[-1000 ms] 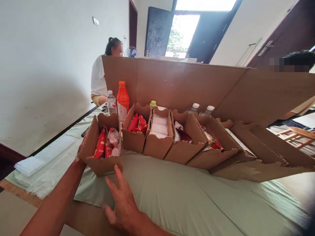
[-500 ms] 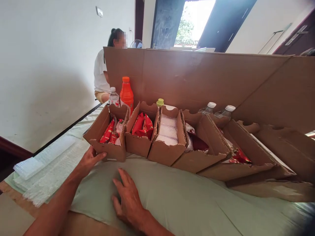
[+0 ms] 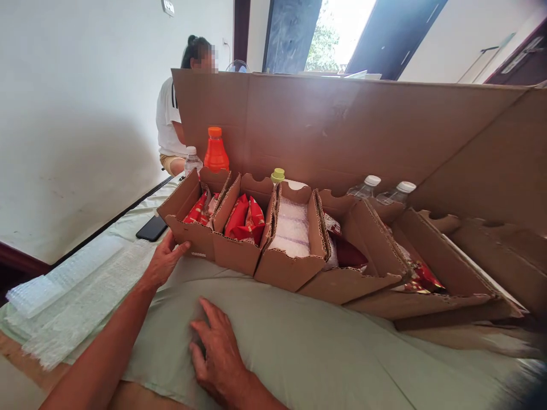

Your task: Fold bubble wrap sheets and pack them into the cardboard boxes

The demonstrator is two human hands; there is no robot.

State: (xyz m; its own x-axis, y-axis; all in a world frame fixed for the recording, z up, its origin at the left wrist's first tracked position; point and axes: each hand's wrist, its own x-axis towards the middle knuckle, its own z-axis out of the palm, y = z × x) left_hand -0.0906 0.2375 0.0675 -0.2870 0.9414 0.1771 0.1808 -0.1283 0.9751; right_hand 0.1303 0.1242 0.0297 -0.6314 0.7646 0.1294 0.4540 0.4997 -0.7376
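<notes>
My left hand (image 3: 164,262) rests against the front corner of the leftmost cardboard box (image 3: 190,230), thumb touching its front wall, fingers spread. That box holds red snack packets (image 3: 199,209). It stands pressed against a row of similar open boxes: one with red packets (image 3: 245,219), one with white bubble-wrapped packs (image 3: 293,228). My right hand (image 3: 217,353) lies flat and open on the green cloth (image 3: 307,353) in front of the row, holding nothing.
A tall cardboard sheet (image 3: 342,125) stands behind the boxes. Bottles stand there: an orange one (image 3: 215,149), clear ones (image 3: 191,160) (image 3: 363,187). A black phone (image 3: 151,228) and bubble wrap (image 3: 64,296) lie at left. A seated person (image 3: 171,122) is behind.
The leftmost box has been pushed back and right into line with the row. My left hand moved from its side to its front corner. The phone has come into view.
</notes>
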